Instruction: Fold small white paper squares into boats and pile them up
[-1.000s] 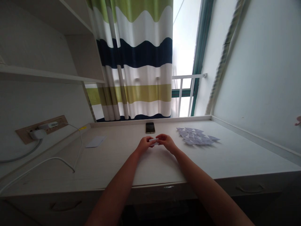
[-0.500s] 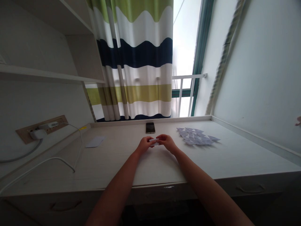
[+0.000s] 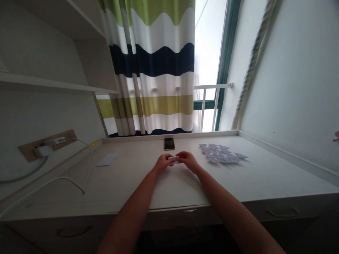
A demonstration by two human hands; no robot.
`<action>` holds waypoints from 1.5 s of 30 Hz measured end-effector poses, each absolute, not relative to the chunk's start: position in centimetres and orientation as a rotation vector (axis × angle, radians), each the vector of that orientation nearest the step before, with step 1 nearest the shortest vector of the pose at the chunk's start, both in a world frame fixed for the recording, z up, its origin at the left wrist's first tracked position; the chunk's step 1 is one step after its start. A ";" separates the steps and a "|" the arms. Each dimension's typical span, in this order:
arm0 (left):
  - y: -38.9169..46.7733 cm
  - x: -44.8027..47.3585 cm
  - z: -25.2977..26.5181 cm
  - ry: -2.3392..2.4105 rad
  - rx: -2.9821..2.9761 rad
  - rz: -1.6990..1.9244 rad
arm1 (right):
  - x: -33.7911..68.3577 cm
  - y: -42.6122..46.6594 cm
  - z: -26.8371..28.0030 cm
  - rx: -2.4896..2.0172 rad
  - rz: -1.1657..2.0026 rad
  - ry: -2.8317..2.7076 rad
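Note:
A small folded piece of white paper (image 3: 173, 160) is held between my two hands, just above the desk. My left hand (image 3: 162, 163) pinches its left end, fingers closed. At the right end, the fingers of my right hand (image 3: 187, 159) are closed on the same paper. Part of the paper is hidden behind the fingers. To the right lie several folded white paper triangles (image 3: 219, 153), overlapping in a group. A small stack of flat white paper (image 3: 107, 159) rests on the left side of the desk.
A dark phone (image 3: 169, 144) lies behind my hands, near the desk's raised back edge. On the left, a white cable (image 3: 63, 177) runs over the desk from the wall socket (image 3: 47, 144). The striped curtain (image 3: 159, 106) hangs behind the desk (image 3: 132, 190).

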State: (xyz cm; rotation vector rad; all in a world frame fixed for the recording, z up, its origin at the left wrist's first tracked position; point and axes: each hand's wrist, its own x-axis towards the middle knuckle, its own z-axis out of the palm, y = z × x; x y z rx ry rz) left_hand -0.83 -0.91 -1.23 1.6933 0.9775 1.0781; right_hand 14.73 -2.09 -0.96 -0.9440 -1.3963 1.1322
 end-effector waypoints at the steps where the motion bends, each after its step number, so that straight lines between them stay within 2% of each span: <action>1: -0.9 -0.8 -1.2 0.978 1.695 1.076 | 14.7 -2.1 -0.9 -0.954 1.142 -1.398; 11: -1.0 -0.8 -1.1 0.983 1.665 1.074 | 14.9 -1.8 -1.2 -1.051 1.150 -1.407; 33: -1.6 -0.8 -0.4 0.886 1.544 1.067 | 14.9 -2.4 -0.6 -0.914 1.259 -1.373; 45: -1.6 -0.8 -0.6 0.873 1.555 1.050 | 14.6 -2.7 -0.3 -0.953 1.209 -1.384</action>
